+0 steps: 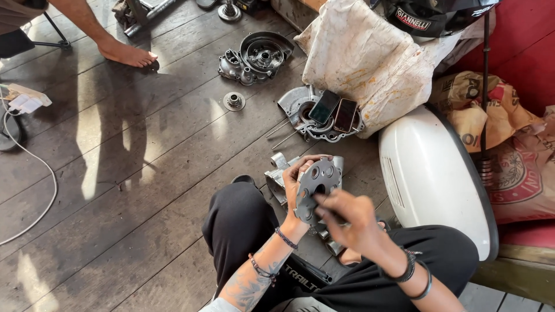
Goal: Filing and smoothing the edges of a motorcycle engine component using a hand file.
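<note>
Where sun falls, dark plank floor (144, 173), engine parts (257, 58).

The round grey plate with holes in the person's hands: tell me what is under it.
Under the round grey plate, held by the left hand and right hand, sits a grey metal engine casing on the wooden floor. Only its edges show; the middle is covered.

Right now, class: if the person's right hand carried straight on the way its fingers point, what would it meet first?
The right hand points up-left at the grey round perforated plate held by the left hand; it already seems to touch it.
</note>
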